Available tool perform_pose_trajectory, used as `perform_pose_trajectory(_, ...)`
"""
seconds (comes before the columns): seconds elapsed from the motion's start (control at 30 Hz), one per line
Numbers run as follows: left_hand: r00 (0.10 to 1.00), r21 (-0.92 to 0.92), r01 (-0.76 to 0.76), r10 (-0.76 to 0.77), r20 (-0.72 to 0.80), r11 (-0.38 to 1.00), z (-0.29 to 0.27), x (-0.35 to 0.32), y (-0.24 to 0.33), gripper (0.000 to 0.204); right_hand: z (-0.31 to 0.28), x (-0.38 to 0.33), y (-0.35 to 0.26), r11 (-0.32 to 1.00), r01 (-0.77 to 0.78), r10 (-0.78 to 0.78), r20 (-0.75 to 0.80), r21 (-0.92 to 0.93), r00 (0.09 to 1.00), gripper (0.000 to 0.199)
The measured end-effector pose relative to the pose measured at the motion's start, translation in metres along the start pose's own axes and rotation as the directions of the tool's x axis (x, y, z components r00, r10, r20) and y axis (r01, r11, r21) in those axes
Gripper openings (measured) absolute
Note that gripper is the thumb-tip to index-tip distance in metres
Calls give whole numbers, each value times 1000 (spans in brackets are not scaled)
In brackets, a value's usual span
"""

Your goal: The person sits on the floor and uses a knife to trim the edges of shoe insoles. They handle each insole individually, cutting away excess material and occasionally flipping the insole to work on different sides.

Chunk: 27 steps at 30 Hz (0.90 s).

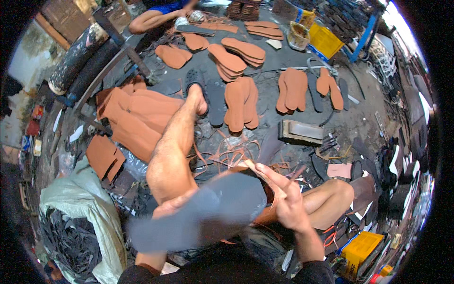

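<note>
My left hand [172, 204] grips the near edge of a grey shoe sole [208, 213], held flat above my lap and blurred by motion. My right hand [283, 199] has its fingers spread at the sole's right end, touching a brown sole [246, 171] that lies under or behind the grey one. Thin brown trimmings [227, 151] curl just beyond the two soles. My bare left leg [172, 142] stretches out ahead, and my right knee [331, 199] is bent to the right.
Several brown soles [241, 102] and dark soles [215, 102] lie spread on the dark floor ahead. Brown sheet pieces [137, 118] lie at the left, a pale sack [90, 203] at the lower left. Another person's leg [151, 20] shows at the top. Yellow boxes [359, 246] stand lower right.
</note>
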<state>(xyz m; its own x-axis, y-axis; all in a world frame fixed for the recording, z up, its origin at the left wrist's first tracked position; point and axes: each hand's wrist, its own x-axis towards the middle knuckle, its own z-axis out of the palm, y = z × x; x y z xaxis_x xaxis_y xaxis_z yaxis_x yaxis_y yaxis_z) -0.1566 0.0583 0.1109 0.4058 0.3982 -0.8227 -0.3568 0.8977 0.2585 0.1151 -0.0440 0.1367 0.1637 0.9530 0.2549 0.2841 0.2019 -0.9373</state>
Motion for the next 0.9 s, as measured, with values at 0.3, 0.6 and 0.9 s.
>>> perform_pose_trajectory(0.3, 776, -61, -459, 433, 457, 886, 121, 10, -60, 52, 34, -54, 1, 809, -75, 298, -297, 583, 907, 55)
perform_pose_trajectory(0.6, 845, -165, -457, 484, 226, 874, 107, 3, -65, 26, 35, -129, 43, 963, -31, -40, -256, -267, 966, 45)
perform_pose_trajectory(0.9, 859, -149, -409, 435, 271, 900, 74, -2, -63, 46, 27, -160, 31, 903, -102, -16, -270, -417, 963, 42)
